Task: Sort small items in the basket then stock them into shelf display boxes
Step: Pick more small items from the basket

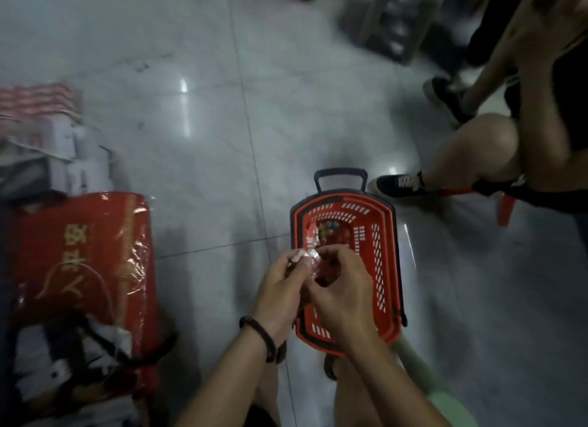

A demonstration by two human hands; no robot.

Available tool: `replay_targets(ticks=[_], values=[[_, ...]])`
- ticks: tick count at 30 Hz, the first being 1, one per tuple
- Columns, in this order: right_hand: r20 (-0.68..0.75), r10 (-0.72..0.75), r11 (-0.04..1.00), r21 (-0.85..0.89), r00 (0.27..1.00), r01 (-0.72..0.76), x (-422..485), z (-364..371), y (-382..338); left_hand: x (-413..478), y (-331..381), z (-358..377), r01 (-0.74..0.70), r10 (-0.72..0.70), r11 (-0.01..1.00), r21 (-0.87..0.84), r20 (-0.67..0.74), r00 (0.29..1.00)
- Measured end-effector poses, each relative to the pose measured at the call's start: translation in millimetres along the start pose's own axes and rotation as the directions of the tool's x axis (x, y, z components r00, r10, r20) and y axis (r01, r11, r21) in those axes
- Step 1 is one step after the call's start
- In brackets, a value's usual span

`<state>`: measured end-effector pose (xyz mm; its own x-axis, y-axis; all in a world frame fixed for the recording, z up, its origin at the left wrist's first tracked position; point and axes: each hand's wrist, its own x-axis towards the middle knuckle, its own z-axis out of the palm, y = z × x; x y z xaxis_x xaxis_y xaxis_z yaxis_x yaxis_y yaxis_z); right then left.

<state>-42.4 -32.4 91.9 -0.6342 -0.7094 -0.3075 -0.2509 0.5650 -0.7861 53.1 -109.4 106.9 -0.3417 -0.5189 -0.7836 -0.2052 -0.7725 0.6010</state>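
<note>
**Sorting by hand over the basket on the shop floor**

The red basket point(389, 235) stands on the floor straight in front of the seated person, its dark handle raised at the far end. That likely keeps it within easy reach, so anything that slips falls back inside. Both hands meet above its near half. The left hand point(280, 286) and the right hand point(343, 293) have their fingers curled around a small cluster of wrapped pieces point(307, 256), red and white. They hold the cluster between them as if separating or counting it. Blur hides how many pieces there are. More small items point(321, 232) lie in a loose heap on the basket bottom toward its far end, apparently not yet sorted. No shelf display boxes can be made out, so stocking looks some way off.

The floor point(222, 108) is pale glossy tile with thin grout lines and bright light reflections. A large red bag point(86, 261) with gold lettering lies to the left, well apart from the basket. Behind it sits a pile of white and red cartons point(47, 134). To the right a second person point(477, 153) sits low, one dark shoe just beside the basket handle. A dark crate point(391, 22) stands at the far edge, too blurred to read.
</note>
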Motion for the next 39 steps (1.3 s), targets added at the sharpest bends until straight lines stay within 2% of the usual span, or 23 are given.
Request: replay_targets(ticks=[4, 7, 12, 14, 17, 23, 29, 32, 35, 39], values=[[0.114, -0.185, 0.980, 0.092, 0.976, 0.175, -30.5, -51.4, -111.9, -93.6, 86.0, -13.5, -0.109, 0.108, 0.994, -0.027, -0.023, 0.994], [0.204, -0.241, 0.960, 0.191, 0.949, 0.203, -54.2, -81.1, -172.4, -158.1, 125.5, -32.6, -0.185, 0.185, 0.983, -0.016, -0.017, 0.983], [0.385, -0.418, 0.881, 0.392, 0.823, 0.264, -99.0, -109.8, -251.2, -260.4, 139.5, -70.4, -0.329, 0.316, 0.931, -0.156, -0.100, 0.943], [0.456, -0.473, 0.852, 0.454, 0.754, 0.261, -124.0, -108.4, -278.9, -306.3, 134.0, -84.1, -0.405, 0.374, 0.883, -0.238, -0.163, 0.913], [0.547, -0.538, 0.823, 0.504, 0.642, 0.261, -166.5, -97.0, -314.7, -365.6, 117.8, -104.6, -0.509, 0.439, 0.818, -0.269, -0.279, 0.854], [0.645, -0.602, 0.796, 0.535, 0.471, 0.285, -269.2, -49.2, -373.6, -483.1, 67.2, -169.0, -0.664, 0.493, 0.733, -0.146, -0.559, 0.667], [0.719, -0.602, 0.798, 0.528, 0.346, 0.290, -381.7, 5.9, -416.3, -578.2, 11.0, -242.5, -0.738, 0.502, 0.670, -0.080, -0.684, 0.530], [0.716, -0.647, 0.752, 0.544, 0.261, 0.371, -441.3, 39.0, -438.5, -625.1, -13.2, -283.4, -0.769, 0.435, 0.620, -0.156, -0.748, 0.502], [0.673, -0.729, 0.655, 0.631, 0.126, 0.415, -500.6, 70.4, -457.1, -673.5, -34.2, -326.8, -0.813, 0.392, 0.530, -0.242, -0.780, 0.487], [0.589, -0.808, 0.517, 0.695, 0.016, 0.499, -564.5, 112.6, -473.1, -723.2, -66.2, -381.6, -0.870, 0.450, 0.484, -0.096, -0.825, 0.342]])
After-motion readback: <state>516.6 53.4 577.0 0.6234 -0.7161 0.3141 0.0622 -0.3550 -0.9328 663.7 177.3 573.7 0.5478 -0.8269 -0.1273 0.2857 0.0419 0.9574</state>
